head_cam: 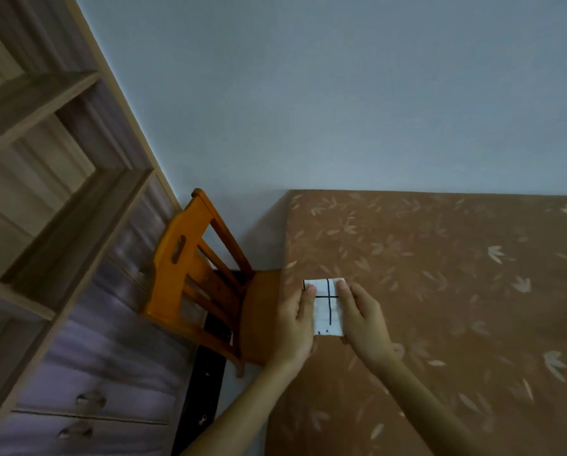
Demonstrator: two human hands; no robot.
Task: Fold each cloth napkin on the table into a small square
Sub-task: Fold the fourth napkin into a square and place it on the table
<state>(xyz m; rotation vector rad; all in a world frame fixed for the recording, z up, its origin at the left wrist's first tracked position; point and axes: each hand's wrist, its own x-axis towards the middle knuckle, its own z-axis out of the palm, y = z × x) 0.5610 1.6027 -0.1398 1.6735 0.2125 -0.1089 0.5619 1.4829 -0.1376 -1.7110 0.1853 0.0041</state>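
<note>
Reaching forward from the near edge, your left hand (297,324) presses straight, ungripping fingers on the left side of the folded white napkin (327,311), near the table's (440,291) left edge; your right hand (364,320) lies flat on its right side

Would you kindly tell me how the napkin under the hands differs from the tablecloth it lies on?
The napkin is white with thin black lines; the tablecloth is brown with pale leaf shapes. The napkin is folded into a small block; the tablecloth is spread wide beneath it. Both lie flat.
</note>
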